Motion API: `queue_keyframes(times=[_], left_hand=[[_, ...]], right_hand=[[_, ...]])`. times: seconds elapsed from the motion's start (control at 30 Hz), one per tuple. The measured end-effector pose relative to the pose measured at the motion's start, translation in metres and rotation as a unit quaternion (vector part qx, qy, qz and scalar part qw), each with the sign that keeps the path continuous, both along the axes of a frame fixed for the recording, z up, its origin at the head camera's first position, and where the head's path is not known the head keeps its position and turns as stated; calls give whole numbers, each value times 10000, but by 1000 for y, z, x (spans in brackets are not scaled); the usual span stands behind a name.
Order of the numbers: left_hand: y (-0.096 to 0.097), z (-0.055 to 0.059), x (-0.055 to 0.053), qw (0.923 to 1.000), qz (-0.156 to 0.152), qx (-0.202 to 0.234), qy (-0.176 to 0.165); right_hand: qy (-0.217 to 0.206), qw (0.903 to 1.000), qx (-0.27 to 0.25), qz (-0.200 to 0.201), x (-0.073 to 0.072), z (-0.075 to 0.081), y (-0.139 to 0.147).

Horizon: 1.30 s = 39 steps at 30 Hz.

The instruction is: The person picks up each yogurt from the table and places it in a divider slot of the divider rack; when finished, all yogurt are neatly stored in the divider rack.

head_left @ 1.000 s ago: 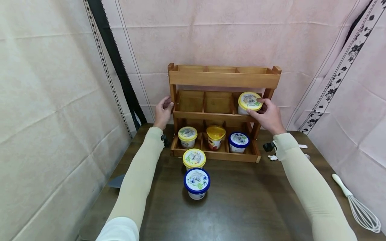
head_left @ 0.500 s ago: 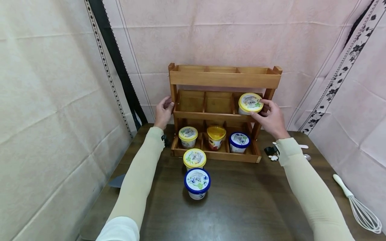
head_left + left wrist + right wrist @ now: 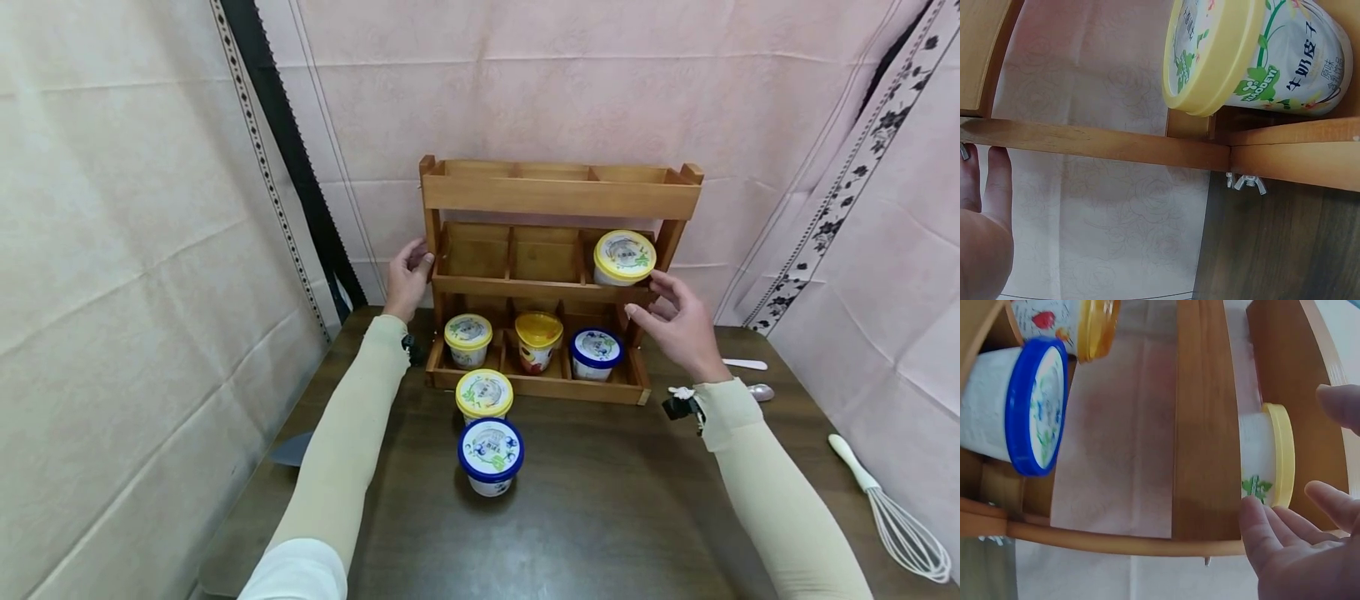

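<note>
- With your left hand [image 3: 406, 279] you are touching the left post [image 3: 1091, 137] of the wooden rack [image 3: 558, 198]; whether the fingers are curling around it, I cannot tell.
- Your right hand [image 3: 678, 325] is holding nothing; its fingers are spreading apart, near the rack's right edge.
- Just beside them, the white tub with yellow lid [image 3: 624, 255] is standing in the right-end compartment of the middle tier; its lid is hiding the contents.
- The bottom tier is carrying three containers: a yellow-topped tub [image 3: 467, 340] in the left compartment, a yellow cup [image 3: 537, 342] in the middle one, a blue-topped tub [image 3: 596, 353] in the right one.
- On the desk [image 3: 585, 483], before the rack's lower front edge, another yellow-lidded tub [image 3: 483, 393] is standing behind a blue-lidded tub [image 3: 490, 456].
- A whisk [image 3: 892, 510] is lying along the desk's right edge.
</note>
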State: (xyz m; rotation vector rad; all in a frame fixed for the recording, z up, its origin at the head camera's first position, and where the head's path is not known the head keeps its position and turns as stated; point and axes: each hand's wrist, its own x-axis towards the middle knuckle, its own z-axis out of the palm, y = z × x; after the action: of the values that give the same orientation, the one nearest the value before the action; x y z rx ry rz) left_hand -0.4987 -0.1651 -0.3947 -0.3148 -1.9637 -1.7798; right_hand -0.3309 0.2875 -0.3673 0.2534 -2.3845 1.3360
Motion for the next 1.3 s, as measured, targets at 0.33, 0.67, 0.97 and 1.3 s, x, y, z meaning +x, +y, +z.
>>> queue_keyframes(times=[0.33,0.67,0.97,1.3], left_hand=[[0,0,2,9999,64,-117,-26],[1,7,2,10000,23,-85,39],[0,6,3,9999,12,-89,58],[-1,2,4,10000,26,-80,31]], right_hand=[[-115,9984,389,387,9,-29,-26],[-102,9906,525,1260,17,-56,-60],[-358,9816,642,1761,30,-74,-90],[-770,9641,598,2469,44,-93,-112]])
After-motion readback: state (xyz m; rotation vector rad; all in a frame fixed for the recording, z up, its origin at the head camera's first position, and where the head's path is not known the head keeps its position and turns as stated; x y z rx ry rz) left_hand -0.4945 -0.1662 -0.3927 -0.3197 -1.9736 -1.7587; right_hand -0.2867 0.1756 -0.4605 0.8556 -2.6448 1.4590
